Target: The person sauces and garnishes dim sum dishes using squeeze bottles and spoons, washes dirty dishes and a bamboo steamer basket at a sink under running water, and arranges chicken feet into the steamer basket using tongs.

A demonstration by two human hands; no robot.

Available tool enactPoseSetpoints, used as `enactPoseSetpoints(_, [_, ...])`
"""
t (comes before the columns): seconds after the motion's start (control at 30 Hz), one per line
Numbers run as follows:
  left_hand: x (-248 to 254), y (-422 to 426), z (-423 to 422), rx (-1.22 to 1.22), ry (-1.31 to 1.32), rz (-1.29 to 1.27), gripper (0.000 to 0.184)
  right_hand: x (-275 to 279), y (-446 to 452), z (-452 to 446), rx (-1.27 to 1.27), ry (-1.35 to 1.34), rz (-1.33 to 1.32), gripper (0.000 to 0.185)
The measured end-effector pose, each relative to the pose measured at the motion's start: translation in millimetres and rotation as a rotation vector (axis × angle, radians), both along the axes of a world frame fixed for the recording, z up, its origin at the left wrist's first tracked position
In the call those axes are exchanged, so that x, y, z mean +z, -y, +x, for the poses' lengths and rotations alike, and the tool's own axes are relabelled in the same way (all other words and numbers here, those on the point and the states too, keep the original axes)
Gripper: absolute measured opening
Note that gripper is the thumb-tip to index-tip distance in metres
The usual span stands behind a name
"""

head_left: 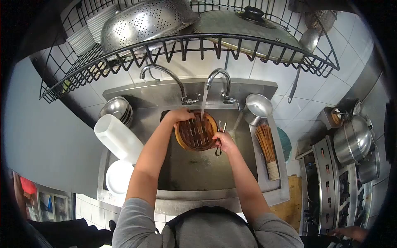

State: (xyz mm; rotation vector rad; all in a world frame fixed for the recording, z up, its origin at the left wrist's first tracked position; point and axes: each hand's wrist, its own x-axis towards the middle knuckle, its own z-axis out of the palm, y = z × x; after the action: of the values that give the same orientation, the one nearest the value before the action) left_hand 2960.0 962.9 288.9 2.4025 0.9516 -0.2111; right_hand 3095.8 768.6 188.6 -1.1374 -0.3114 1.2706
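Observation:
Under the running right-hand tap [218,73], a round wooden steamer basket [197,131] with a slatted base is tilted over the sink [194,173]. My left hand [182,115] grips its upper left rim, fingers over the edge. At the lower right rim, my right hand [224,141] is closed on the basket. A slim metal tool with a looped end [218,151], perhaps tongs, is also in or against the right hand; its exact kind is unclear. Water falls onto the slats, and shallow cloudy water with small bits lies in the basin below.
A wire rack [190,38] with a colander [147,27] and glass lid [248,31] hangs above. Left are stacked bowls [117,110], a white container [118,138] and white plates [119,177]; right, a metal pot [258,108] and stick brush [266,151]. Another person's hand [351,232] is near the stove.

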Motion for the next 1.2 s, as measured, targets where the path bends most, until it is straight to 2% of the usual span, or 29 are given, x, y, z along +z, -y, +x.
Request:
enactPoseSetpoints(0.07, [-4, 4, -36, 0.323, 0.179, -0.576, 0.043, -5, -6, -11, -0.02, -0.013, 0.002, 0.015])
enactPoseSetpoints(0.1, [-10, 4, -51, 0.338, 0.182, -0.573, 0.043, -4, -12, -15, -0.005, -0.015, 0.003, 0.015])
enactPoseSetpoints(0.17, [-21, 6, -81, 0.468, 0.342, -0.646, 0.046, -3, -34, -21, 0.029, 0.279, -0.011, 0.016])
enactPoseSetpoints(0.2, [-26, 15, -92, 0.604, 0.406, -0.655, 0.041, -1, -49, -21, 0.006, 0.482, -0.018, 0.023])
enactPoseSetpoints(0.27, [-44, 25, -113, 0.685, 0.477, -0.735, 0.041, 24, -73, -20, -0.01, 0.749, -0.048, 0.028])
enactPoseSetpoints(0.3, [-58, 28, -119, 0.746, 0.548, -0.819, 0.041, 39, -85, -18, 0.043, 0.769, -0.025, 0.029])
enactPoseSetpoints(0.33, [-94, 14, -129, 0.681, 0.528, -0.93, 0.056, 55, -96, -17, 0.092, 0.79, -0.003, 0.03])
enactPoseSetpoints(0.37, [-96, 26, -130, 0.68, 0.533, -0.934, 0.056, 69, -105, -16, 0.095, 0.797, -0.005, 0.03])
enactPoseSetpoints(0.43, [-99, 54, -122, 0.761, 0.754, -0.994, 0.06, 93, -120, -16, 0.258, 0.616, 0.048, 0.031])
enactPoseSetpoints(0.47, [-93, 65, -118, 0.77, 0.782, -1.047, 0.062, 100, -127, -13, 0.257, 0.626, 0.044, 0.031])
enactPoseSetpoints(0.5, [-102, 68, -112, 0.764, 0.787, -1.056, 0.062, 106, -131, -11, 0.286, 0.616, 0.021, 0.031])
enactPoseSetpoints(0.57, [-113, 74, -97, 0.8, 0.954, -1.089, 0.06, 117, -133, -5, 0.31, 0.616, -0.01, 0.03])
enactPoseSetpoints(0.63, [-122, 80, -86, 0.801, 0.964, -1.088, 0.06, 125, -134, 3, 0.425, 0.927, -0.046, 0.028])
enactPoseSetpoints(0.7, [-131, 81, -77, 0.735, 1.081, -1.116, 0.062, 127, -134, 9, 0.427, 0.926, -0.039, 0.021])
enactPoseSetpoints(0.77, [-125, 84, -73, 0.721, 1.09, -1.092, 0.063, 131, -131, 11, 0.44, 0.908, -0.011, 0.008])
enactPoseSetpoints(0.8, [-122, 86, -72, 0.713, 1.099, -1.06, 0.065, 133, -130, 13, 0.439, 0.91, -0.014, 0.008])
enactPoseSetpoints(0.87, [-107, 90, -71, 0.74, 1.089, -0.99, 0.068, 151, -120, 5, 0.63, 1.449, -0.233, 0.007])
enactPoseSetpoints(0.9, [-102, 91, -71, 0.768, 1.077, -0.918, 0.07, 152, -120, 3, 0.632, 1.447, -0.232, 0.007])
enactPoseSetpoints(0.97, [-118, 82, -71, 0.768, 1.124, -0.859, 0.072, 151, -122, 3, 0.661, 1.238, -0.195, 0.012])
enactPoseSetpoints(1.0, [-127, 76, -72, 0.765, 1.171, -0.798, 0.073, 150, -124, 0, 0.665, 1.237, -0.19, 0.012])
enactPoseSetpoints(1.07, [-118, 81, -78, 0.787, 1.202, -0.776, 0.073, 146, -128, -4, 0.657, 1.483, -0.295, 0.009])
enactPoseSetpoints(1.13, [-116, 79, -80, 0.808, 1.239, -0.756, 0.074, 142, -134, -6, 0.671, 1.463, -0.28, 0.009])
enactPoseSetpoints(1.2, [-122, 74, -85, 0.747, 1.241, -0.624, 0.072, 133, -137, -7, 0.688, 1.435, -0.272, 0.01])
